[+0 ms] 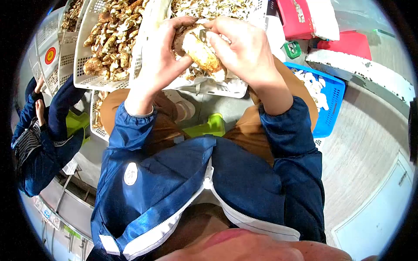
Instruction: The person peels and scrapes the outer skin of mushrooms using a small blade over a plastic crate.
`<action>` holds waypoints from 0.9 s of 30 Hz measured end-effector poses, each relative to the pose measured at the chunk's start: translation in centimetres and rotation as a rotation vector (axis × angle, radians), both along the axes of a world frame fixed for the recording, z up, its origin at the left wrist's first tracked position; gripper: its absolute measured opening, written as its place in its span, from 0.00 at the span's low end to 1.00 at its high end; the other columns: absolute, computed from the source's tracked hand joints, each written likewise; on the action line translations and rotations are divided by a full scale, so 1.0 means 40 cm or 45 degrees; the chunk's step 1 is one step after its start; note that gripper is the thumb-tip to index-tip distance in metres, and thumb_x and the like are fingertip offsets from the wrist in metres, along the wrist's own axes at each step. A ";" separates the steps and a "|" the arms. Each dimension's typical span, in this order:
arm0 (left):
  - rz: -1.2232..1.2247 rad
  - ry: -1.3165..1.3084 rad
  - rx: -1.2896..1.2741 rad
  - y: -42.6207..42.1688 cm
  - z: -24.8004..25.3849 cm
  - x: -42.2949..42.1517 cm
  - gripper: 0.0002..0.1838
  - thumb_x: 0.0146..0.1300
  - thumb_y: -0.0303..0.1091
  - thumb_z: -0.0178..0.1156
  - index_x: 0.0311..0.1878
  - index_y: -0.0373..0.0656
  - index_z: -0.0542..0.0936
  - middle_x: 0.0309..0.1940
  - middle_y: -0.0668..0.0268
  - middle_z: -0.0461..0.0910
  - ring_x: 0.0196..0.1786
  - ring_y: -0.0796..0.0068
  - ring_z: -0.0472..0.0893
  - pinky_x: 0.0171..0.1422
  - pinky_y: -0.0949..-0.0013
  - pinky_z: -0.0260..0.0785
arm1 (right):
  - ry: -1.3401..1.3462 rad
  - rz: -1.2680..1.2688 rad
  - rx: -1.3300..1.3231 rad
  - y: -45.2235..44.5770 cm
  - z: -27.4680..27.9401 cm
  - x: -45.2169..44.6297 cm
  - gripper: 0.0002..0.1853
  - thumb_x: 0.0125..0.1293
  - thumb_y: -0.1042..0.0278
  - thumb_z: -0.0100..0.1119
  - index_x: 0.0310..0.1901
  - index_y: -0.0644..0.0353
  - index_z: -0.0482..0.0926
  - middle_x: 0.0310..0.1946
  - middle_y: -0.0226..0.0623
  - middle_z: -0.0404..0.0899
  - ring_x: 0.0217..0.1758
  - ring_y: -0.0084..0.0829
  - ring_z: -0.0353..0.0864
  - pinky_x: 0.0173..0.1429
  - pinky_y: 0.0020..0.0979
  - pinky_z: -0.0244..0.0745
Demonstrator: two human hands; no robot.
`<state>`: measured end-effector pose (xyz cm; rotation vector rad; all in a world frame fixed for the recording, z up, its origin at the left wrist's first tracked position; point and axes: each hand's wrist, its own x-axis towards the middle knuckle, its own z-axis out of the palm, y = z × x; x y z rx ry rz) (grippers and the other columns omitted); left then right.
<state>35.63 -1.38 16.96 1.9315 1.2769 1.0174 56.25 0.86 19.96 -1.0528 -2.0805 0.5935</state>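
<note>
A large mushroom (202, 54) with a pale stem and brown, yellowish patches is held between my two hands over a white crate. My left hand (163, 56) curves around its left side, thumb below and fingers above. From the right, my right hand (244, 48) closes on its upper part, with the thumb bent towards it; the fingertips are partly hidden, and I cannot tell whether they hold anything else. Beneath the hands, the white perforated crate (230, 89) contains pale mushroom scraps (213, 8).
At the left, a white crate (80, 65) holds many brown mushrooms (115, 39). A blue basket (333, 104) with pale pieces stands right of my knee. Green stools (213, 126) show below. Another person (43, 139) sits at far left. Red containers (296, 19) lie upper right.
</note>
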 end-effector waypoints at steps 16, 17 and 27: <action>-0.053 -1.027 -0.666 -0.003 0.002 -0.028 0.47 0.53 0.30 0.79 0.74 0.43 0.64 0.60 0.54 0.78 0.59 0.66 0.81 0.65 0.63 0.77 | -0.139 -0.252 -0.065 0.037 -0.052 0.071 0.10 0.65 0.62 0.66 0.36 0.61 0.81 0.25 0.38 0.80 0.28 0.34 0.78 0.37 0.34 0.73; -0.090 -0.985 -0.577 0.008 -0.012 -0.030 0.47 0.55 0.29 0.77 0.76 0.43 0.62 0.60 0.54 0.79 0.60 0.68 0.81 0.65 0.66 0.75 | -0.099 -0.235 0.010 0.036 -0.041 0.065 0.10 0.66 0.63 0.67 0.37 0.62 0.81 0.23 0.35 0.78 0.25 0.25 0.74 0.33 0.29 0.71; -0.081 -1.250 -1.017 0.007 -0.066 -0.021 0.43 0.57 0.25 0.59 0.79 0.36 0.60 0.70 0.53 0.71 0.67 0.67 0.76 0.68 0.68 0.71 | 0.044 -0.074 -0.382 0.012 -0.015 0.043 0.09 0.65 0.64 0.64 0.37 0.62 0.82 0.31 0.41 0.82 0.36 0.39 0.83 0.43 0.38 0.77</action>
